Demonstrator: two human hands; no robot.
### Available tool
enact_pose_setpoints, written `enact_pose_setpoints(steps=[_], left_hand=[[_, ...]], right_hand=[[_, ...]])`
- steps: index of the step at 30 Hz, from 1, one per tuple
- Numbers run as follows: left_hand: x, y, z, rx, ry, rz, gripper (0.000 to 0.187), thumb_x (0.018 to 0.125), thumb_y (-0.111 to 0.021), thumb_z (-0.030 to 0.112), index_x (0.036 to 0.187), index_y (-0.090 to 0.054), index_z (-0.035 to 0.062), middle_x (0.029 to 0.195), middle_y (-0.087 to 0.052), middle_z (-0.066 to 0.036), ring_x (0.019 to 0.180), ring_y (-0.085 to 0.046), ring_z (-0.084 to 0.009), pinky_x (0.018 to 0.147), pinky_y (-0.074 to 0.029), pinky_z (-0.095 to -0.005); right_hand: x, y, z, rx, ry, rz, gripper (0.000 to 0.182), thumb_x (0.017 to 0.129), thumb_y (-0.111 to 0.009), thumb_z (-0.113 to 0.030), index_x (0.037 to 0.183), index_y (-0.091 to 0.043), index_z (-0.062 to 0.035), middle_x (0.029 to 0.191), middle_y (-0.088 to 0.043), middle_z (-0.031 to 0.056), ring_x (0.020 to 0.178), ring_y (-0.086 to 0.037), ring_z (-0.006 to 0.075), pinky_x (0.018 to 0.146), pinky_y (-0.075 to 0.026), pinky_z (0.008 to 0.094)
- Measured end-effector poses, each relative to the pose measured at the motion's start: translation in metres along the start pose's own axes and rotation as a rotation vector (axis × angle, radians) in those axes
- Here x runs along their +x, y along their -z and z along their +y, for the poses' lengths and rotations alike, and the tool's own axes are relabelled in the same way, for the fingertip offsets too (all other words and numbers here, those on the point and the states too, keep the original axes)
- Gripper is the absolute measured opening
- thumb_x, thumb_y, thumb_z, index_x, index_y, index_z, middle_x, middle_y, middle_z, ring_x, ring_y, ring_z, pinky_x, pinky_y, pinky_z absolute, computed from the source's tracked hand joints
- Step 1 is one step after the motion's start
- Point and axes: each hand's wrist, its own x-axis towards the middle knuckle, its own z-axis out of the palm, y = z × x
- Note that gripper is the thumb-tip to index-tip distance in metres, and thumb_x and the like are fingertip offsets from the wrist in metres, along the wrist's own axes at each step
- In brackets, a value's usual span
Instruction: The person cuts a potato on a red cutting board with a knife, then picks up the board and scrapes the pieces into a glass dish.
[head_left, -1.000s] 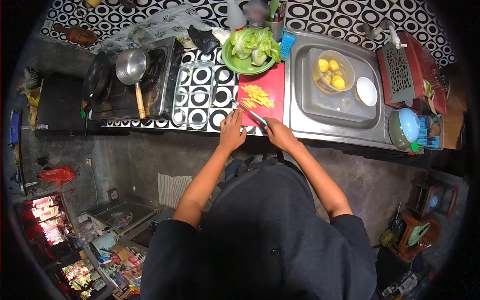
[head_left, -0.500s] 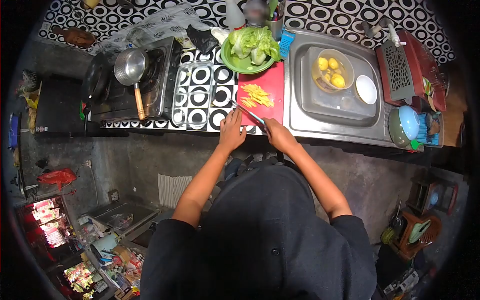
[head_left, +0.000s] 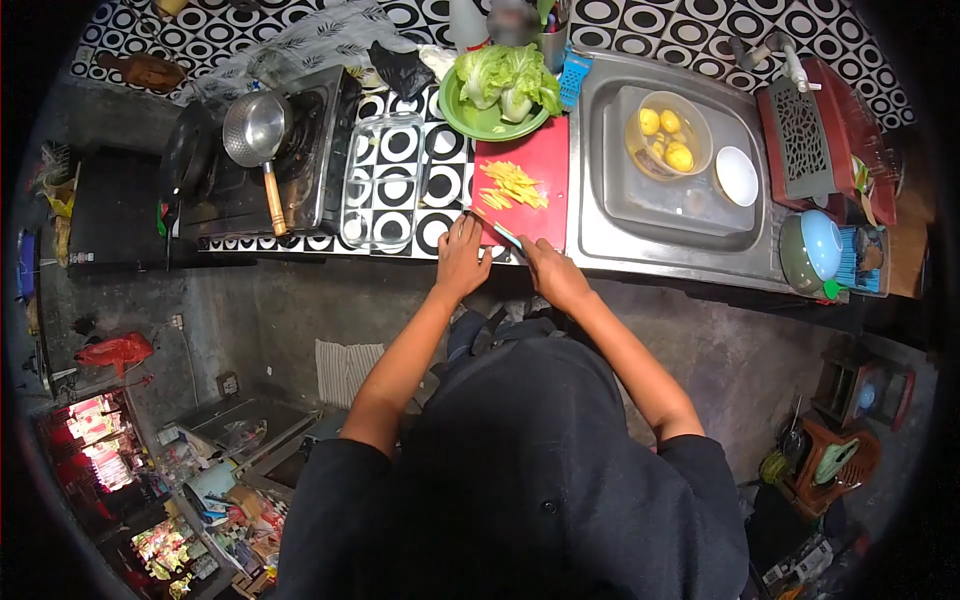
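Note:
My right hand (head_left: 556,273) is closed round a knife (head_left: 508,236) with a light blue handle, its blade slanting left over the near edge of the red cutting board (head_left: 550,222). Beside the blade, my left hand (head_left: 462,259) rests at the board's near left corner with fingers bent downward. Whatever lies beneath its fingertips is hidden. Thin yellow strips (head_left: 513,186), which look like cut potato, form a pile on the board just beyond the knife. A green bowl (head_left: 496,130) of leafy lettuce (head_left: 517,85) stands at the board's far end.
Left of the board sits a glass dish (head_left: 384,181), then a stove with a saucepan (head_left: 255,130). The sink (head_left: 590,225) on the right contains a tub (head_left: 668,137) of peeled potatoes and a white bowl (head_left: 737,177). Stacked bowls (head_left: 811,251) stand beyond it.
My right hand and the knife handle have shifted slightly left, and the knife's angle has changed a little. My left hand stays almost in place. The strips look the same.

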Motion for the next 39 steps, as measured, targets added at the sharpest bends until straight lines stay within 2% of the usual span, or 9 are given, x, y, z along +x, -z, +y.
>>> enact_pose_setpoints(steps=[20,23,26,27,30,31,34,35,39], left_hand=[[0.003,-0.001,-0.002,-0.006,-0.006,0.050,0.062,0.090,-0.066,0.025,0.143,-0.050,-0.0035,0.148,-0.050,-0.018,0.140,-0.044,-0.0341,0.108,-0.035,-0.0508],[0.006,0.003,-0.006,-0.092,-0.011,0.112,0.055,0.091,-0.066,0.020,0.140,-0.053,-0.0017,0.140,-0.055,-0.018,0.132,-0.050,-0.0351,0.106,-0.039,-0.0487],[0.021,0.011,-0.014,-0.214,0.033,0.105,0.048,0.090,-0.065,0.010,0.136,-0.057,-0.0012,0.129,-0.059,-0.019,0.121,-0.056,-0.0371,0.102,-0.044,-0.0473],[0.027,0.012,-0.015,-0.224,-0.004,0.191,0.041,0.089,-0.066,0.004,0.129,-0.061,-0.0010,0.120,-0.061,-0.019,0.112,-0.058,-0.0385,0.097,-0.047,-0.0470],[0.043,0.017,-0.021,-0.240,-0.029,0.147,0.037,0.087,-0.068,0.004,0.124,-0.065,0.0002,0.116,-0.061,-0.017,0.110,-0.059,-0.0383,0.095,-0.049,-0.0466],[0.047,0.017,-0.021,-0.227,-0.055,0.184,0.026,0.087,-0.070,0.005,0.113,-0.069,0.0006,0.110,-0.061,-0.016,0.105,-0.060,-0.0380,0.091,-0.050,-0.0466],[0.055,0.017,-0.023,-0.170,-0.069,0.167,0.019,0.086,-0.072,0.006,0.103,-0.068,-0.0006,0.106,-0.061,-0.015,0.100,-0.060,-0.0376,0.088,-0.049,-0.0477],[0.057,0.017,-0.023,-0.165,-0.090,0.191,0.013,0.086,-0.073,0.007,0.095,-0.067,-0.0006,0.101,-0.060,-0.015,0.097,-0.059,-0.0372,0.086,-0.049,-0.0480],[0.055,0.013,-0.024,-0.117,0.001,0.184,0.012,0.086,-0.074,0.010,0.091,-0.068,0.0007,0.100,-0.060,-0.015,0.097,-0.059,-0.0363,0.085,-0.049,-0.0471]], right_hand=[[0.002,0.004,0.003,0.058,-0.005,0.043,0.045,0.098,-0.057,-0.009,0.143,-0.050,-0.0041,0.105,-0.063,0.0239,0.094,-0.067,0.0457,0.078,-0.055,0.0541],[0.002,0.005,0.007,0.097,0.008,0.074,0.044,0.099,-0.058,-0.010,0.142,-0.050,-0.0037,0.105,-0.064,0.0246,0.094,-0.066,0.0465,0.078,-0.055,0.0540],[0.003,0.004,0.013,0.137,0.023,0.119,0.043,0.098,-0.058,-0.008,0.140,-0.051,-0.0027,0.105,-0.063,0.0244,0.094,-0.065,0.0460,0.080,-0.053,0.0526],[0.003,0.004,0.014,0.143,0.017,0.130,0.043,0.098,-0.058,-0.005,0.140,-0.052,-0.0020,0.105,-0.063,0.0241,0.095,-0.064,0.0451,0.081,-0.052,0.0512],[0.001,0.008,0.015,0.166,-0.009,0.140,0.043,0.097,-0.058,-0.003,0.139,-0.052,-0.0003,0.104,-0.063,0.0238,0.095,-0.064,0.0441,0.083,-0.051,0.0499],[0.001,0.010,0.014,0.175,-0.019,0.142,0.042,0.097,-0.058,-0.003,0.139,-0.053,0.0001,0.103,-0.063,0.0239,0.095,-0.064,0.0440,0.084,-0.051,0.0499],[-0.001,0.016,0.011,0.183,-0.033,0.149,0.041,0.097,-0.058,-0.003,0.138,-0.053,0.0006,0.101,-0.063,0.0239,0.096,-0.063,0.0434,0.085,-0.050,0.0500],[-0.002,0.015,0.012,0.188,-0.030,0.154,0.041,0.097,-0.058,-0.003,0.137,-0.054,0.0006,0.101,-0.063,0.0240,0.096,-0.063,0.0433,0.085,-0.050,0.0499],[-0.004,0.013,0.010,0.199,-0.027,0.149,0.039,0.098,-0.058,-0.006,0.136,-0.053,-0.0002,0.104,-0.063,0.0250,0.097,-0.064,0.0451,0.084,-0.051,0.0514]])
